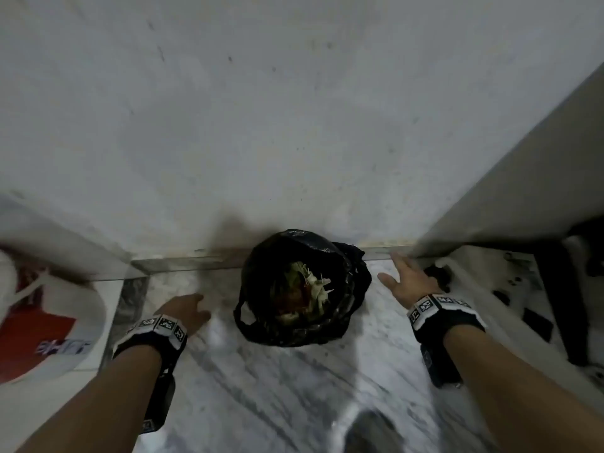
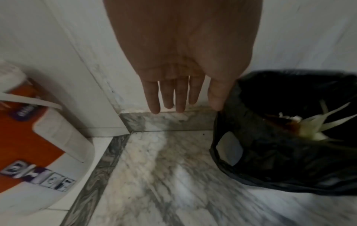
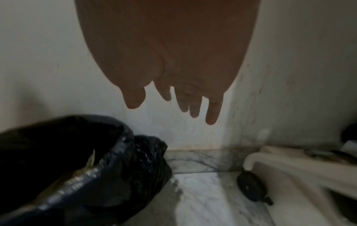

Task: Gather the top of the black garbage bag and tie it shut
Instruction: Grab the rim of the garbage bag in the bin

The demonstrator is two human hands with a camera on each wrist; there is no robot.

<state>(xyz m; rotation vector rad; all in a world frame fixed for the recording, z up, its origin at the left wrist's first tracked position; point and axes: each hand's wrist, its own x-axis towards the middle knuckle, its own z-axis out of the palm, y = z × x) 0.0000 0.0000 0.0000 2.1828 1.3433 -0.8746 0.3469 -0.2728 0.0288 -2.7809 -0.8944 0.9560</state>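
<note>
The black garbage bag (image 1: 302,289) stands on the marble floor against the white wall, its mouth wide open over food scraps (image 1: 307,291). A handle loop (image 1: 243,310) hangs at its near left side. My left hand (image 1: 186,310) hovers to the left of the bag with straight fingers and holds nothing; in the left wrist view the left hand (image 2: 185,85) has its thumb beside the bag (image 2: 286,146) rim. My right hand (image 1: 407,277) hovers to the right of the bag, fingers spread and empty. In the right wrist view the right hand (image 3: 173,97) is above and right of the bag (image 3: 86,171).
A white and red carrier bag (image 1: 42,318) lies at the left by a wall corner. A white wall panel (image 1: 523,178) juts out on the right, with dark objects and a white piece (image 3: 289,175) on the floor beneath it. Marble floor (image 1: 261,380) stretches toward me.
</note>
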